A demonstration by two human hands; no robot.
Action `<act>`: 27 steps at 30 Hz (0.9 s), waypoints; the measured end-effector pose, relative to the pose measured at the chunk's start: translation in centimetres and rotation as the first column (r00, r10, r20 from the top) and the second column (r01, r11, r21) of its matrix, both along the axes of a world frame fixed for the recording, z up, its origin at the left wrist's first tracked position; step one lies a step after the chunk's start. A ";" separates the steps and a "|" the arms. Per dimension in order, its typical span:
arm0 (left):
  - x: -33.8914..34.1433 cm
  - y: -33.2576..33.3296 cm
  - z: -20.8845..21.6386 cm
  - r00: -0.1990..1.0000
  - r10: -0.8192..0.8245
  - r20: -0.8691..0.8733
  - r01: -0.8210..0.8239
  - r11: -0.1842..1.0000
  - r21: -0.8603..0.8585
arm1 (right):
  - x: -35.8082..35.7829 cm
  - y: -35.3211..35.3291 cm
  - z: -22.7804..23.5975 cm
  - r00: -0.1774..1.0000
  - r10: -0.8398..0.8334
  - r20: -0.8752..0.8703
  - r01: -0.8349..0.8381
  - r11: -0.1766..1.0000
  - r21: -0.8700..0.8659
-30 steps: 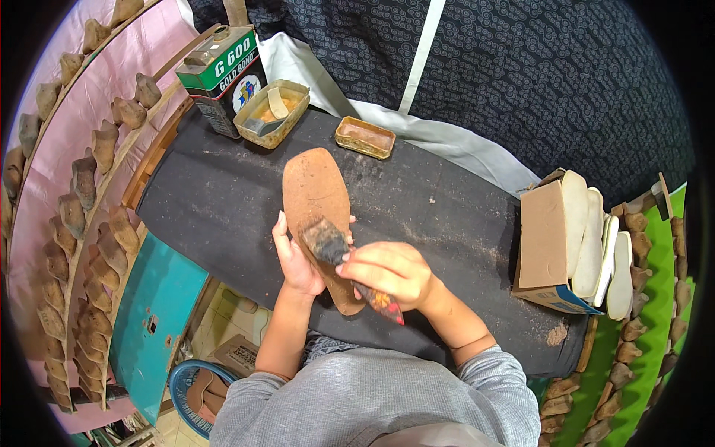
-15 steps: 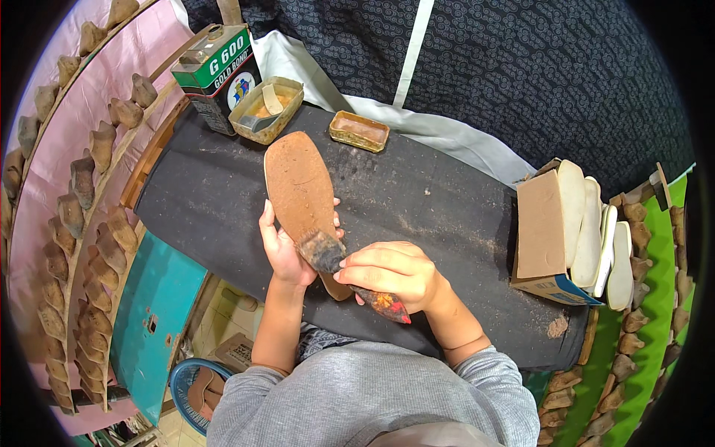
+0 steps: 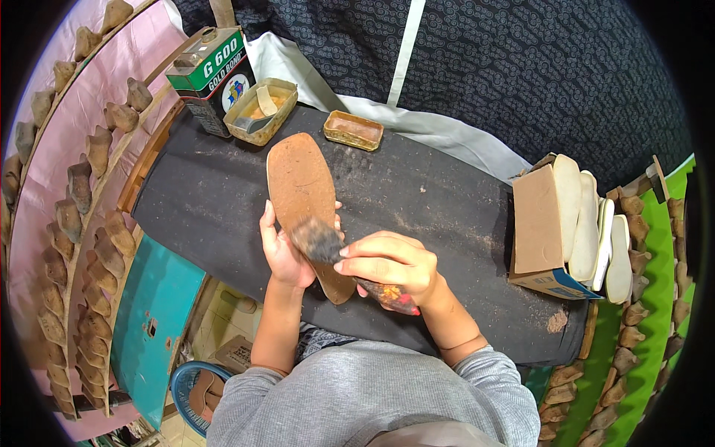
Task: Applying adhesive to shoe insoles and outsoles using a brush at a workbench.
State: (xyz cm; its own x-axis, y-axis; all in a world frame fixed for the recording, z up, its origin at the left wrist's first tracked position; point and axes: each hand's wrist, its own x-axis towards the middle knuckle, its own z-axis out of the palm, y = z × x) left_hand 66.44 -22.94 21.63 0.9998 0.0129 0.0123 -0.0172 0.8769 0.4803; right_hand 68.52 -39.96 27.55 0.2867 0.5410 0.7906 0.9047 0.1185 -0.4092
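Note:
A brown shoe sole (image 3: 302, 175) lies tilted in my left hand (image 3: 287, 257), its broad end pointing away from me. My left fingers wrap under it, and some tips show past its right edge. In my right hand (image 3: 395, 267) is a brush (image 3: 320, 242) with dark, worn bristles and a handle wrapped in something black, red and yellow. The bristles rest on the lower middle of the sole and look slightly blurred. Both hands are above the dark cloth of the table.
A black cloth-covered table (image 3: 432, 223) spreads before me. At its far side stand a green and black can (image 3: 212, 82), a tub (image 3: 261, 112) with spatulas and a small tray (image 3: 354, 130). A cardboard box (image 3: 540, 223) holds pale soles at right. Shoe lasts (image 3: 97, 153) line racks on both sides.
My right hand has shifted the brush slightly up and to the left across the sole. The view has moved a little, and my left hand keeps its hold.

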 end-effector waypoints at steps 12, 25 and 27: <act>0.0 0.6 0.6 0.999 -0.042 0.004 0.042 0.995 -0.091 | 0.4 -0.6 -0.1 0.999 0.022 -0.037 -0.024 0.999 -0.047; 0.4 1.3 -1.4 0.968 -0.183 0.171 0.209 0.966 -0.152 | 0.2 -1.5 0.2 0.988 0.095 -0.120 -0.109 0.988 -0.111; 0.1 1.0 -0.9 0.974 -0.187 0.129 0.205 0.968 -0.144 | 0.5 -1.2 0.8 0.996 -0.085 -0.029 0.084 0.996 -0.018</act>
State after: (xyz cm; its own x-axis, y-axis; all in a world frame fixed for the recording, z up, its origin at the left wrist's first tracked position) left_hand 66.56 -21.96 20.68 0.9751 -0.1727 0.1390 0.1162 0.9321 0.3431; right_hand 69.03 -41.15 28.35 0.3556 0.5272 0.7718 0.8985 0.0348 -0.4377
